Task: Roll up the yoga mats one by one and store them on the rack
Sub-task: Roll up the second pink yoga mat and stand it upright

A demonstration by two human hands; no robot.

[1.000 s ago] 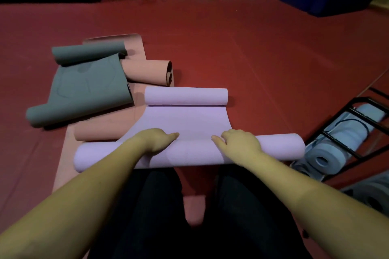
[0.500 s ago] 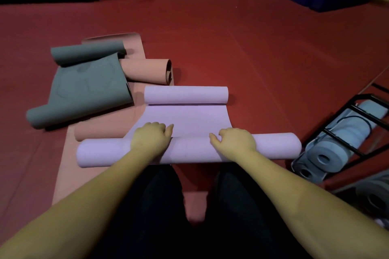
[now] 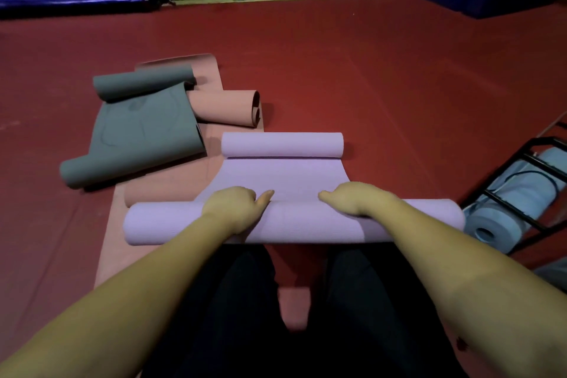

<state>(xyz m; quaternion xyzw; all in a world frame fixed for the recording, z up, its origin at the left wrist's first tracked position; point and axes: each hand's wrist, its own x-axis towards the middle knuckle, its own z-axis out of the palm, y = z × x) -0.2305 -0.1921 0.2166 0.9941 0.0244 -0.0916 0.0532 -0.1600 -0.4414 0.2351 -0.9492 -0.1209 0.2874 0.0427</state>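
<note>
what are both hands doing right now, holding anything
Left hand: fingers curled over the near roll of the purple mat, holding it.
Right hand: the same, curled over that roll.

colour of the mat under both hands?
Light purple mat, plain, no pattern visible. Head view, the only one, shows it.

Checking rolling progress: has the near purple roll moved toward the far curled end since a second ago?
Yes. The near purple roll has advanced toward the far curled end; the flat stretch between them is shorter.
</note>
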